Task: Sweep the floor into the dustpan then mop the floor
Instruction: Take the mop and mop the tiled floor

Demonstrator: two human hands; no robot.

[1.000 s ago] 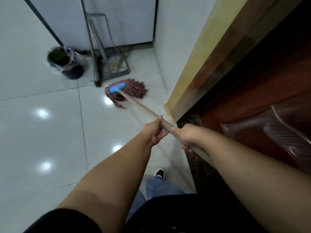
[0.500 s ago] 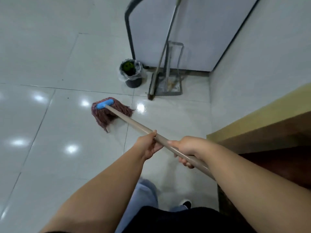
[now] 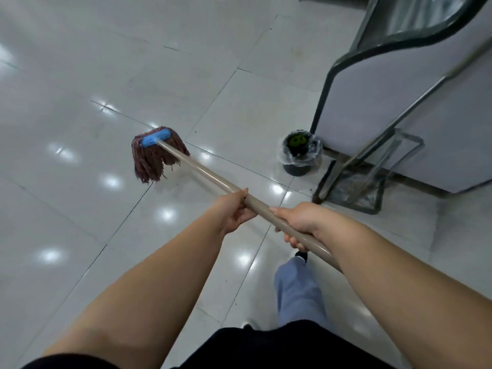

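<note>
A mop with a maroon string head (image 3: 153, 158), a blue clamp and a long beige handle (image 3: 202, 171) rests on the glossy white tiled floor (image 3: 80, 102). My left hand (image 3: 234, 210) grips the handle further down its length, and my right hand (image 3: 298, 225) grips it just behind, nearer my body. The metal dustpan (image 3: 351, 190) stands on the floor at the right, with a broom (image 3: 394, 123) leaning beside it against a pale cabinet.
A small black bin (image 3: 299, 153) lined with a clear bag stands left of the dustpan. The pale cabinet (image 3: 399, 83) with a dark frame fills the upper right. My leg in blue trousers and a dark shoe (image 3: 302, 255) are below the handle.
The view has turned left, away from the wooden door and wall. The mop head has swept left across the tiles, away from the dustpan and bin. Both hands keep their grip.
</note>
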